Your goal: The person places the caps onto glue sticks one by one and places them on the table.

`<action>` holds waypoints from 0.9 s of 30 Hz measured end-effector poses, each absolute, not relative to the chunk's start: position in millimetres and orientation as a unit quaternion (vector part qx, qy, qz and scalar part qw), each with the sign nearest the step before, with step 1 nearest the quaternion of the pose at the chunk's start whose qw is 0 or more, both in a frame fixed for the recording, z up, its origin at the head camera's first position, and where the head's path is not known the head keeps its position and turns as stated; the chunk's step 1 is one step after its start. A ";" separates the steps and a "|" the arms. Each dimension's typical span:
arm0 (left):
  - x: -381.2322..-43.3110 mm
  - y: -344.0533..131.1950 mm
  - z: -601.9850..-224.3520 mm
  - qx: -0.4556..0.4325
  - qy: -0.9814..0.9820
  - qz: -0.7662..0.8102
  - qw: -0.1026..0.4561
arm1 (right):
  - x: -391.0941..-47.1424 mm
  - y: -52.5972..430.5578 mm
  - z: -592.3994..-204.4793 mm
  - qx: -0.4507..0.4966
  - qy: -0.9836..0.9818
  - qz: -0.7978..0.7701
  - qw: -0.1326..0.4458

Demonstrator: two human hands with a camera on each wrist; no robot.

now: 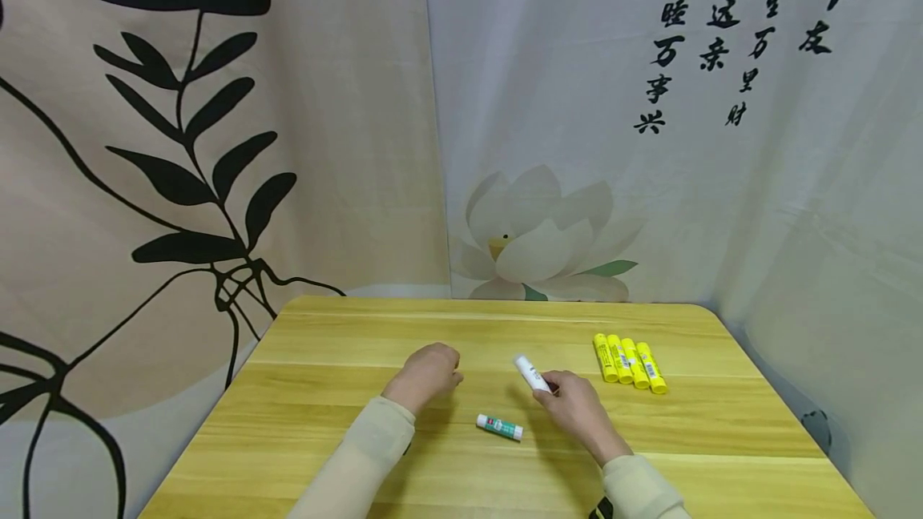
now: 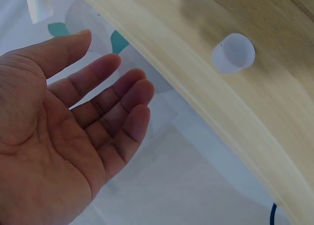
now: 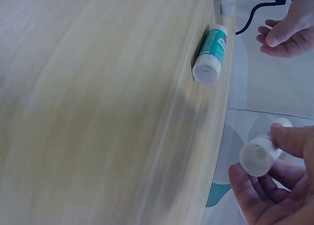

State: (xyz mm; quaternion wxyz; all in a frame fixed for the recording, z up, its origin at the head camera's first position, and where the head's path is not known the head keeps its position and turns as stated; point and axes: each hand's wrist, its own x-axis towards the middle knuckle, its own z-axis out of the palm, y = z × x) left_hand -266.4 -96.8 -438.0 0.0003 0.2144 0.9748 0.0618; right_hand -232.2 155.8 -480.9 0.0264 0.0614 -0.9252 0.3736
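My right hand (image 1: 579, 408) pinches a white glue stick (image 1: 531, 372) between thumb and fingers, held above the table; in the right wrist view the pale round end of the glue stick (image 3: 257, 159) faces the camera. My left hand (image 1: 425, 377) is above the table and holds nothing; its fingers are loosely bent in the left wrist view. On the table between the hands lies a green-and-white glue stick (image 1: 500, 427). A small white cap (image 2: 234, 53) stands on the table near the left hand; I cannot make it out in the head view.
Several yellow glue sticks (image 1: 630, 363) lie side by side at the right of the wooden table (image 1: 346, 335). A printed curtain (image 1: 360, 142) hangs behind the table's far edge.
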 end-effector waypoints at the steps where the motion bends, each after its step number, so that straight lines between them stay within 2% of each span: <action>1: -266.1 -97.3 -437.8 0.212 0.975 0.060 0.000 | -232.8 156.6 -481.1 0.060 -0.926 0.373 0.025; 27: -266.4 -103.4 -436.3 0.167 0.984 0.060 0.031 | -243.9 187.6 -474.3 0.040 -0.936 0.346 0.037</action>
